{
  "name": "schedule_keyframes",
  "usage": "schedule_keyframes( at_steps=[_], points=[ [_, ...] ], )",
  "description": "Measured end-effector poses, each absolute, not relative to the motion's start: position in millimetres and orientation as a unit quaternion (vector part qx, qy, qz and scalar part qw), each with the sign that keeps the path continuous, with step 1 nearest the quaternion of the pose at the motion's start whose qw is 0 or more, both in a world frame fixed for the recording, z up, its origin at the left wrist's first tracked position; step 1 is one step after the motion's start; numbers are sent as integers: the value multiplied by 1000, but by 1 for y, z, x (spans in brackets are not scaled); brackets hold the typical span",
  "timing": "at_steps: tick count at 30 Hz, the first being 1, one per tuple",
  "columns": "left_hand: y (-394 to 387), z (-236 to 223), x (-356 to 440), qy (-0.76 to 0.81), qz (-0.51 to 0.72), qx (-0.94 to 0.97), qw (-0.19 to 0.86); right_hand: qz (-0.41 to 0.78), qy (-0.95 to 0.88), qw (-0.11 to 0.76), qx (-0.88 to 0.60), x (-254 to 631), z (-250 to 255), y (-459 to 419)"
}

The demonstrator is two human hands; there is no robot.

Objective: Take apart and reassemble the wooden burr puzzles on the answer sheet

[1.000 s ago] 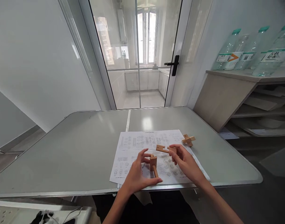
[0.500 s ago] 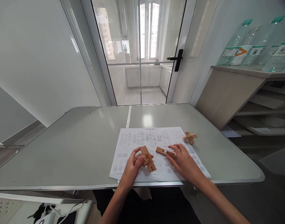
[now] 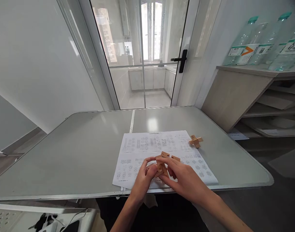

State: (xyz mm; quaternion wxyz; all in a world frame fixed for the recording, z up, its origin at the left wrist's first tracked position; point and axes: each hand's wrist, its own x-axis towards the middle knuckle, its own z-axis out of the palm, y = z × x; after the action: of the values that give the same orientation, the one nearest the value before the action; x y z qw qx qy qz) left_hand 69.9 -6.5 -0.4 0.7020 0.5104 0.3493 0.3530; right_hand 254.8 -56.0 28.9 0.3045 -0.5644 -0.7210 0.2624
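Note:
Both hands meet over the printed sheet (image 3: 133,161), gripping one small assembly of interlocking wooden puzzle pieces (image 3: 160,168). My left hand (image 3: 144,178) pinches it from the left with thumb and fingers. From the right, my right hand (image 3: 182,178) closes its thumb and fingertips on the same pieces, hiding much of them. Just beyond my right fingers a notched wooden puzzle piece (image 3: 175,158) lies on the paper, partly covered by the hand. Another crossed wooden assembly (image 3: 196,141) rests at the sheet's upper right edge.
The grey folding table (image 3: 89,154) carries the sheets. Behind it stands a glass door (image 3: 154,80) with a black handle (image 3: 183,60). At right, plastic bottles (image 3: 244,45) stand on a wooden shelf unit (image 3: 241,87). Cables (image 3: 72,220) and dark items lie on a white surface at lower left.
My right hand has let go of the notched piece, leaving it on the paper, and moved left onto the assembly in my left hand. The left hand has turned that assembly.

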Motion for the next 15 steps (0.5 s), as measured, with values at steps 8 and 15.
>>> schedule_keyframes(
  at_steps=[8, 15],
  points=[
    [-1, -1, 71, 377, 351, 519, 682, 314, -681, 325, -576, 251, 29, -51],
    [2, -3, 65, 389, 371, 486, 689, 238, -702, 304, -598, 244, 23, -39]
  ],
)
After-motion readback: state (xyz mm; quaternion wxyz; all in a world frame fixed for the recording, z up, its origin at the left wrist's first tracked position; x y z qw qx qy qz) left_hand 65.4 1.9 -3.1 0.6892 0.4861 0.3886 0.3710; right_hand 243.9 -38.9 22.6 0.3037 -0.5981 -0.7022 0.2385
